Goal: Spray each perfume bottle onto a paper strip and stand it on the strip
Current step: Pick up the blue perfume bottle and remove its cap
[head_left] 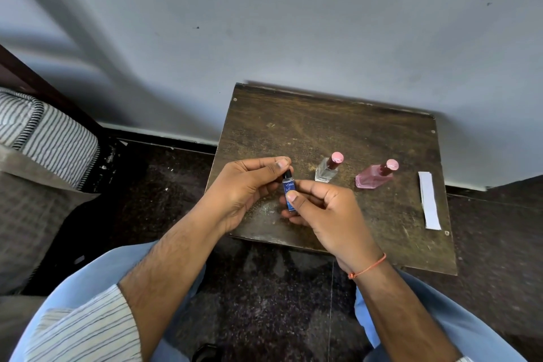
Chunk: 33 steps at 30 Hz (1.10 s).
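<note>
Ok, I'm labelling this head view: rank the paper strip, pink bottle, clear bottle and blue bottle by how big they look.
1. Paper strip, longest by far.
2. Pink bottle.
3. Clear bottle, close to the pink one; it looks slimmer.
4. Blue bottle, held between left hand and right hand, fingers hide part of it, so unsure.

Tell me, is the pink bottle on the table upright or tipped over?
Upright. The pink bottle stands on its base on the wooden table, pink cap on top, beside the clear bottle.

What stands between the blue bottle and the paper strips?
In the head view, the clear bottle and pink bottle stand between blue bottle and paper strips.
</note>
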Tool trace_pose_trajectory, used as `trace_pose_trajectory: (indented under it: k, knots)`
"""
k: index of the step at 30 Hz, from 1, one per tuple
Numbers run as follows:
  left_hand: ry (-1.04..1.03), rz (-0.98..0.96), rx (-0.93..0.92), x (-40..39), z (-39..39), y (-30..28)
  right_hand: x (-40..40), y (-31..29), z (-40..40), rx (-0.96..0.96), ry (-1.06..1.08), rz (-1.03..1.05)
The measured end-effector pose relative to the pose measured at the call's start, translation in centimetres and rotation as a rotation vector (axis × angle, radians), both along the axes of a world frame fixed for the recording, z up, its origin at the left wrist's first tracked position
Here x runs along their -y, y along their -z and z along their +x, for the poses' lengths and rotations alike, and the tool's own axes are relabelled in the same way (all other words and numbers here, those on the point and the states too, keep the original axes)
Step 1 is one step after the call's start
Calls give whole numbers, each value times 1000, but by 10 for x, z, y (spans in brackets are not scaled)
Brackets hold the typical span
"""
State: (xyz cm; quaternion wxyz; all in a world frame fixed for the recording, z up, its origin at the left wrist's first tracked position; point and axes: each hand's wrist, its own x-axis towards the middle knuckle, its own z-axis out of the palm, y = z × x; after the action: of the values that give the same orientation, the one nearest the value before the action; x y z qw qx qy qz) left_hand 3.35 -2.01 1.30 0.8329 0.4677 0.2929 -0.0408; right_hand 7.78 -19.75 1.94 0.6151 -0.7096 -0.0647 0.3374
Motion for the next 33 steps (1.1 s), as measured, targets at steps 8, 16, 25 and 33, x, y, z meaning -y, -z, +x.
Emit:
trace_pose_trajectory:
  k: [8,16,25,33]
  knots:
    - [1,4,35,-4,-1,2,3,-5,1,-256,17,119]
    - [-18,9,61,-5,-2,5,1,-4,-1,-192,14,90]
    - [-33,31,95,-3,-1,6,3,-4,0,-212,18,100]
    - [24,-59,87,-7,-4,1,8,-7,4,-378,-6,169]
